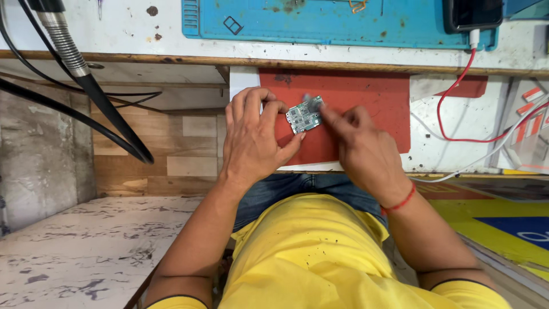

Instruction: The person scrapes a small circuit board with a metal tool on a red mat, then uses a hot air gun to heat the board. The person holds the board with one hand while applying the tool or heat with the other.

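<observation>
Your left hand (251,140) pinches the small green circuit board (303,116) by its edges; right hand (360,143) fingers press its top. Looks light, stiff, fragile — grip edges only, pls.

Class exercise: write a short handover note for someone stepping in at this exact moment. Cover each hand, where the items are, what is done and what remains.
Left hand: grips the small green circuit board by its edge, above the red mat.
Right hand: fingertips on the board's right corner, blurred, apparently rubbing or picking at it.
Nearby: blue work mat and phone on a red cable.
Done: board lifted and steadied.
Left: the work at that corner looks unfinished; nothing is set down.
</observation>
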